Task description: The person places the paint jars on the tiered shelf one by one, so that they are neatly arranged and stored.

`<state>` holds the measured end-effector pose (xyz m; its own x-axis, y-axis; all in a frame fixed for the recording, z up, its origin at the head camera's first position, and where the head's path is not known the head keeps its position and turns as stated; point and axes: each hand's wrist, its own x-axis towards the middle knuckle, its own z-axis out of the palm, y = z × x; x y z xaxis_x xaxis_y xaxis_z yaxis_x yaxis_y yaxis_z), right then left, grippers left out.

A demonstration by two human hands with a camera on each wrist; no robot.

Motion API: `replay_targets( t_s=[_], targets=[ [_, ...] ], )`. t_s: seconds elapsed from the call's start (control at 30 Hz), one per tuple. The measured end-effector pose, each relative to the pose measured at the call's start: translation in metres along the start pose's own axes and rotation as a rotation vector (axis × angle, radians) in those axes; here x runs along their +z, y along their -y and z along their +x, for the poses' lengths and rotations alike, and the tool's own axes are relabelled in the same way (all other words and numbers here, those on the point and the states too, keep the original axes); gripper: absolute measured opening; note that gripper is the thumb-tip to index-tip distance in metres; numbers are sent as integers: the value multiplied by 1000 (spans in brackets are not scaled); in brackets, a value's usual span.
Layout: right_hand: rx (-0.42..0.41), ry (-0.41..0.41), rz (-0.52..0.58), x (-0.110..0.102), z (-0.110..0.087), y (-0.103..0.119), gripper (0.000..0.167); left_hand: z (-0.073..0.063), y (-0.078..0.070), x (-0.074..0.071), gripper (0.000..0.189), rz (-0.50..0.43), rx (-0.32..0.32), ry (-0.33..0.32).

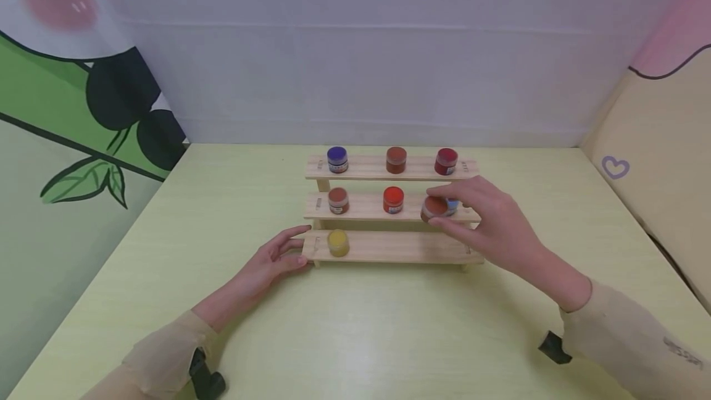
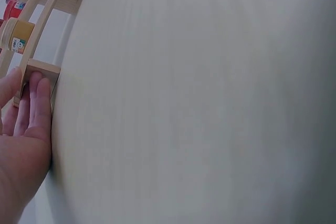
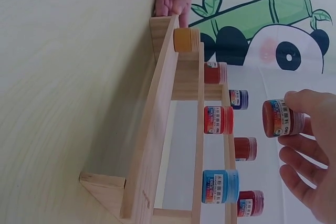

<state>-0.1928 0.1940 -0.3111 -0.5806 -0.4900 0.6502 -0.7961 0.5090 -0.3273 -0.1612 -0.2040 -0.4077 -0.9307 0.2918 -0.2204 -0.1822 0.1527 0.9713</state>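
Note:
My right hand [image 1: 497, 221] pinches a brown paint jar [image 1: 433, 210] by its clear lid between thumb and fingers. In the right wrist view the jar [image 3: 276, 118] hangs off the shelves, its label showing. From the head view it partly covers a light blue jar [image 1: 452, 206] on the middle shelf of a three-step wooden rack [image 1: 411, 248]. At the rack's left end, my left hand [image 1: 273, 262] grips the bottom shelf, thumb in front and fingers around the end. A yellow jar [image 1: 337, 244] sits near that hand on the bottom shelf.
On the top shelf stand a dark blue jar [image 1: 337, 160], a brown jar [image 1: 396, 160] and a dark red jar [image 1: 446, 162]. The middle shelf also bears another brown jar [image 1: 338, 201] and a red jar [image 1: 393, 200]. Behind the table [image 1: 355, 332] hangs a pale cloth [image 1: 355, 73].

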Motion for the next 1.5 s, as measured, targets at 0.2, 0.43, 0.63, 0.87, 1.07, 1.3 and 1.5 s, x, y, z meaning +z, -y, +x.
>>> replay_targets(
  t_s=[0.2, 0.43, 0.63, 0.87, 1.07, 1.3, 1.5],
  targets=[
    [-49, -37, 66, 8, 2, 3, 51, 2, 1, -1, 66, 2, 5, -3],
    [-69, -53, 114, 18, 2, 7, 49, 3, 2, -1, 65, 6, 4, 0],
    [-48, -26, 145, 28, 2, 9, 48, 4, 4, -1, 66, 2, 15, 5],
    [-46, -9, 144, 36, 1, 8, 45, 5, 5, -2, 66, 1, 14, 8],
    [-8, 24, 192, 42, -1, 7, 46, 5, 5, -2, 66, 1, 16, 4],
    [50, 105, 214, 46, -2, 11, 44, 5, 4, -2, 66, 4, 15, 8],
    [83, 159, 200, 51, -4, 9, 43, 5, 4, -2, 66, 1, 6, 2]
  ],
)
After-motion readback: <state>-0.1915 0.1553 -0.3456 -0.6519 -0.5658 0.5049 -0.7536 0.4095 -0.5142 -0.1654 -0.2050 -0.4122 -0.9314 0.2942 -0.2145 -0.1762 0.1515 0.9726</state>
